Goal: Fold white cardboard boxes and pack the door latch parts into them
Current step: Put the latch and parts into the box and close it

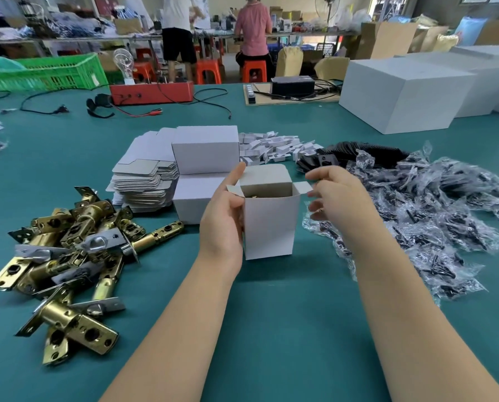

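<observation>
Box (pixel 268 224) frame centre on table (pixel 271 329), erected, top flaps open, brass part visible inside. My left hand (pixel 223 219) grips its side; right hand (pixel 338 195) fingers loosely curled by right flap, empty. Closing left, I judge. Latch pile (pixel 68 256) lower left, flat blanks (pixel 144 178) unfolded.

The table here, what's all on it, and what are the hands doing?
open box: one, white, centre, upright, top flaps open, brass part inside
door latches: a pile, brass, left
flat box blanks: one stack, white and grey, behind the pile
folded boxes: two stacked, white, behind the open box
bagged screws: a heap, clear bags, right
large cartons: several, white, far right
table: one, teal
left hand: grips the open box's side
right hand: by the right flap, contact unclear
</observation>
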The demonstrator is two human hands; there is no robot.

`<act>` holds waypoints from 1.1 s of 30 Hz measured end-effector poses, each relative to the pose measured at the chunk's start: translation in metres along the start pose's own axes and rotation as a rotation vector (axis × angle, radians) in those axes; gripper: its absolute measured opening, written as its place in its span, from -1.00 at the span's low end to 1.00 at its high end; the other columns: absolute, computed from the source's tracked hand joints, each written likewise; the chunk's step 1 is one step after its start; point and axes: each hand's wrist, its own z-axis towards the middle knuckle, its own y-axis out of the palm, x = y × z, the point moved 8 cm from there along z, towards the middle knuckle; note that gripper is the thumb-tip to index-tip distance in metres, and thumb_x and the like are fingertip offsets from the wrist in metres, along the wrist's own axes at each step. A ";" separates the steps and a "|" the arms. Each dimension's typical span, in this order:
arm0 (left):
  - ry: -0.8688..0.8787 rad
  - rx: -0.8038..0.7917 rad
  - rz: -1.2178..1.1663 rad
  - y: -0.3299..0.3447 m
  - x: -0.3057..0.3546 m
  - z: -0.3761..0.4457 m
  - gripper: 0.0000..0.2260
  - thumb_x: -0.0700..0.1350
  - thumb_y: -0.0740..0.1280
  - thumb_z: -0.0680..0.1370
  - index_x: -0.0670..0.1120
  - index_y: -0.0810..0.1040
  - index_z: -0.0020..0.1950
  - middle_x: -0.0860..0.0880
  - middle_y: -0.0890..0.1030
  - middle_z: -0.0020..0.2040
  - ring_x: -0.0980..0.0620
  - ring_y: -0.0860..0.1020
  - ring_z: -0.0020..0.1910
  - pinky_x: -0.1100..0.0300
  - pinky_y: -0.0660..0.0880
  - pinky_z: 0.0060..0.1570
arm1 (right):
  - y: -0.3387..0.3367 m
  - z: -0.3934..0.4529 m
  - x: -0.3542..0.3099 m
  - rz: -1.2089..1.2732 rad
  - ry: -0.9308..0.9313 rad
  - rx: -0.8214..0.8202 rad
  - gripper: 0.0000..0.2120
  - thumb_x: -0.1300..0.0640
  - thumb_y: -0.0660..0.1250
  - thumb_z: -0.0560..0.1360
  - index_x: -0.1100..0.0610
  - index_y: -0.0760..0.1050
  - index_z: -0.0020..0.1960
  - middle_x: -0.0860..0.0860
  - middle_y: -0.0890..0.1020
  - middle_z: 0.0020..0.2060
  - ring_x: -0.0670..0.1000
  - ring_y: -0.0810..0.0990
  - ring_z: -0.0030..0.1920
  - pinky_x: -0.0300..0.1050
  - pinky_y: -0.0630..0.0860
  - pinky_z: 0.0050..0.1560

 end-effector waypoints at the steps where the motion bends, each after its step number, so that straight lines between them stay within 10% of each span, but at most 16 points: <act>1: 0.013 -0.003 0.017 0.001 0.001 0.000 -0.57 -0.25 0.02 0.55 0.08 0.56 0.19 0.04 0.66 -0.22 0.10 0.57 -0.28 0.29 0.49 -0.33 | 0.005 0.001 0.006 0.061 0.077 -0.075 -0.74 0.34 0.14 0.51 0.04 0.50 -0.09 0.01 0.58 -0.25 -0.05 0.51 -0.39 -0.12 0.52 -0.35; 9: -0.013 0.033 0.144 -0.003 0.001 0.004 -0.70 0.02 0.34 0.52 0.11 0.58 0.25 -0.06 0.64 0.20 0.00 0.63 0.10 0.16 0.57 -0.04 | 0.032 -0.003 0.010 0.398 0.117 -0.262 -0.75 0.04 0.24 0.57 0.06 0.59 -0.22 -0.02 0.64 -0.28 -0.06 0.59 -0.27 -0.13 0.52 -0.11; 13: 0.040 -0.098 0.163 0.005 0.006 0.006 -0.51 -0.18 0.22 0.39 0.07 0.50 0.31 -0.08 0.65 0.15 -0.02 0.63 -0.03 0.15 0.56 -0.17 | 0.043 -0.008 0.004 0.366 0.003 -0.309 -0.89 0.15 0.26 0.55 0.05 0.57 -0.02 -0.10 0.67 -0.21 -0.09 0.58 -0.20 -0.20 0.49 -0.17; 16: 0.098 -0.162 0.186 0.012 0.012 0.005 -0.53 -0.27 0.16 0.35 -0.02 0.62 0.18 -0.13 0.66 0.07 -0.06 0.58 -0.05 0.14 0.54 -0.14 | 0.047 -0.013 -0.006 0.467 -0.120 -0.346 -0.64 0.34 0.18 0.55 -0.06 0.57 0.11 -0.04 0.66 -0.10 -0.08 0.56 -0.15 -0.22 0.50 -0.15; 20: 0.144 -0.115 0.222 0.010 0.019 0.003 -0.65 -0.29 0.20 0.31 0.02 0.72 -0.18 0.00 0.68 -0.20 0.04 0.57 -0.19 0.23 0.50 -0.19 | 0.050 -0.018 -0.016 0.666 -0.160 -0.332 -0.49 0.47 0.11 0.51 -0.01 0.68 -0.19 -0.05 0.69 -0.25 -0.12 0.61 -0.27 -0.29 0.51 -0.26; 27: 0.196 -0.181 0.390 0.019 0.019 -0.005 -0.82 0.10 0.39 0.32 0.04 0.68 -0.25 0.00 0.68 -0.08 0.02 0.57 -0.06 0.21 0.47 -0.04 | 0.053 -0.019 -0.009 0.847 -0.130 -0.334 -0.77 0.17 0.18 0.28 0.12 0.59 -0.42 -0.04 0.64 -0.27 -0.05 0.61 -0.26 -0.29 0.51 -0.31; 33: 0.317 -0.066 0.582 0.008 0.027 -0.003 -0.87 0.00 0.44 0.44 0.18 0.65 -0.03 0.15 0.65 -0.07 0.15 0.54 -0.07 0.30 0.45 -0.01 | 0.049 -0.013 -0.002 0.616 -0.208 -0.282 -0.90 0.22 0.34 0.48 0.06 0.58 -0.04 -0.07 0.64 -0.24 -0.10 0.57 -0.22 -0.29 0.51 -0.18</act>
